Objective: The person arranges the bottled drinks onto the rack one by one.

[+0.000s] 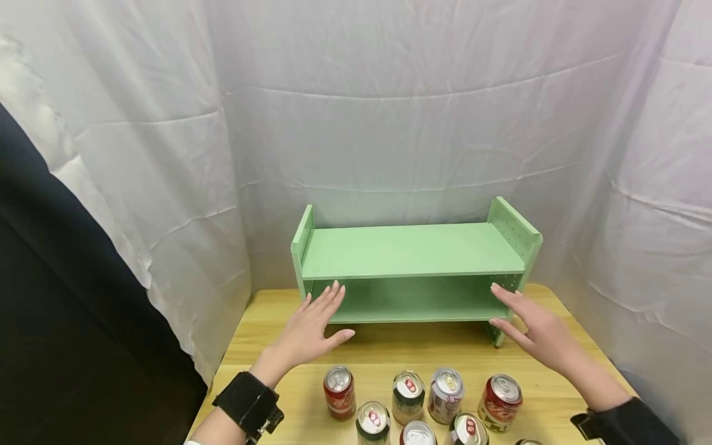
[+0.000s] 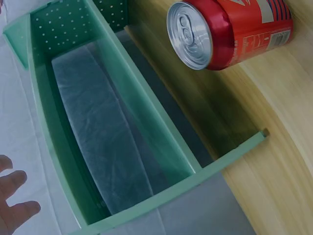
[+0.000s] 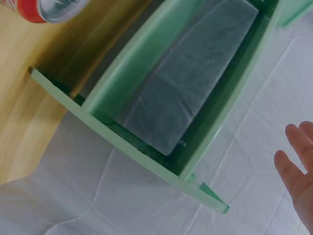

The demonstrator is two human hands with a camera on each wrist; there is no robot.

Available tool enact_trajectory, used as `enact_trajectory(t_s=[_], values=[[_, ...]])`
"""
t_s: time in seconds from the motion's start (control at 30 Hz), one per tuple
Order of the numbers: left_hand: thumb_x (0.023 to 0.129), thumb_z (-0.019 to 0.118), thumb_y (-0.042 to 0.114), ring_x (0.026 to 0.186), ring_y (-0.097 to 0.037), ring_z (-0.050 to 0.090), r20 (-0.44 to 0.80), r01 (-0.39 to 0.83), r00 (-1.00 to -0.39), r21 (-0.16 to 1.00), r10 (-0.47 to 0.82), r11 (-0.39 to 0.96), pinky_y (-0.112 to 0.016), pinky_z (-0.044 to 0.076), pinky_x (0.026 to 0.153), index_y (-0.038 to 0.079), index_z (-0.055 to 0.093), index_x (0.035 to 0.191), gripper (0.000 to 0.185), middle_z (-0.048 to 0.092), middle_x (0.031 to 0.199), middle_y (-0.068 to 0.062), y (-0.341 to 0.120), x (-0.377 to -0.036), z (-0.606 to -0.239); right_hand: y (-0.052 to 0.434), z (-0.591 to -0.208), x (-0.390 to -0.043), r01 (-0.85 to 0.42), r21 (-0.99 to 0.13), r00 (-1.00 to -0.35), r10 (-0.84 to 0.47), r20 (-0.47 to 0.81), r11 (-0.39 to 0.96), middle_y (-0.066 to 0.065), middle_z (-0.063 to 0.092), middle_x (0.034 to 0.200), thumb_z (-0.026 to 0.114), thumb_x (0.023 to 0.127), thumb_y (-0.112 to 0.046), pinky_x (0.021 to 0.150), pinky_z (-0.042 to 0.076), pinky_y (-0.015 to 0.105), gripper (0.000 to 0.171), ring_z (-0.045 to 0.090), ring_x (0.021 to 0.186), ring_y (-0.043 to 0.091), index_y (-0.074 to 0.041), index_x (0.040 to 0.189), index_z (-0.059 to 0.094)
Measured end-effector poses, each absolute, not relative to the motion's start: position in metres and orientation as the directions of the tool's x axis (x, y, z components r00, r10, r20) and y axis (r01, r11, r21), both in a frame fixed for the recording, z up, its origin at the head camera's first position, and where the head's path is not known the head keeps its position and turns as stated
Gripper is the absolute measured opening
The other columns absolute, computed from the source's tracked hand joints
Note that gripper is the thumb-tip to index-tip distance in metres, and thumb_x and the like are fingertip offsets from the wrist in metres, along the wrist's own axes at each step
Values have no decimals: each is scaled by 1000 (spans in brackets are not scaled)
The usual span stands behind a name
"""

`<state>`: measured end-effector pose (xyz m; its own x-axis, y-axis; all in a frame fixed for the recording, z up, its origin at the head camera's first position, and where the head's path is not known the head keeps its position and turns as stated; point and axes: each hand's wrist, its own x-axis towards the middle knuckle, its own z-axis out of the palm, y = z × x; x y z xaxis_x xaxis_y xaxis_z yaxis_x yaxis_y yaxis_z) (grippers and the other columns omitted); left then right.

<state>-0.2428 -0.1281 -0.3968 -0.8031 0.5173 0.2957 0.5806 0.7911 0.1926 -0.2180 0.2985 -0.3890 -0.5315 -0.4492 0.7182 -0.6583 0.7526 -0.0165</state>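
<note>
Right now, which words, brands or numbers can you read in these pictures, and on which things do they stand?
None can be read.
Red can, left wrist view: white print and a barcode-like block, too blurred to read.
Cans on the table, head view: labels too small to read.
Green shelf: no writing visible.

Two open hands, left hand [image 1: 311, 327] and right hand [image 1: 534, 330], before green shelf [image 1: 411, 250], cans [image 1: 423, 402] below.
</note>
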Motion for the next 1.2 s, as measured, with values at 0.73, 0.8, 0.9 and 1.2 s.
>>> enact_trajectory(t_s=[0.73,0.8,0.9,1.2], values=[[93,58,20,97,-30,67,621,622,-732,442,280,646,-39,55,83,-1,48,133,47,63,119,-17,-150,-260,-366,303,-359,-237,-504,166,-350,-376,858,848,20,71,92,33,97,-54,35,36,31,65,62,53,27,1,105,68],[95,55,21,101,-29,66,581,568,-786,548,209,614,-39,54,85,0,49,133,44,64,117,-16,-153,-261,-362,307,-358,-237,-481,172,-338,-363,868,860,19,71,90,33,97,-53,34,35,31,64,63,54,29,0,103,69],[96,54,21,96,-28,68,554,515,-822,626,130,585,-40,55,83,-1,51,131,42,67,110,-16,-158,-264,-358,312,-356,-237,-457,150,-342,-330,880,876,19,71,85,33,97,-54,32,32,31,66,60,48,27,1,99,70],[97,51,26,86,-30,70,500,428,-865,681,50,594,-36,59,71,-1,55,128,41,68,106,-19,-183,-278,-350,324,-347,-236,-362,-69,-598,-175,782,930,22,70,85,58,92,-37,35,34,33,37,57,50,33,-3,104,68]])
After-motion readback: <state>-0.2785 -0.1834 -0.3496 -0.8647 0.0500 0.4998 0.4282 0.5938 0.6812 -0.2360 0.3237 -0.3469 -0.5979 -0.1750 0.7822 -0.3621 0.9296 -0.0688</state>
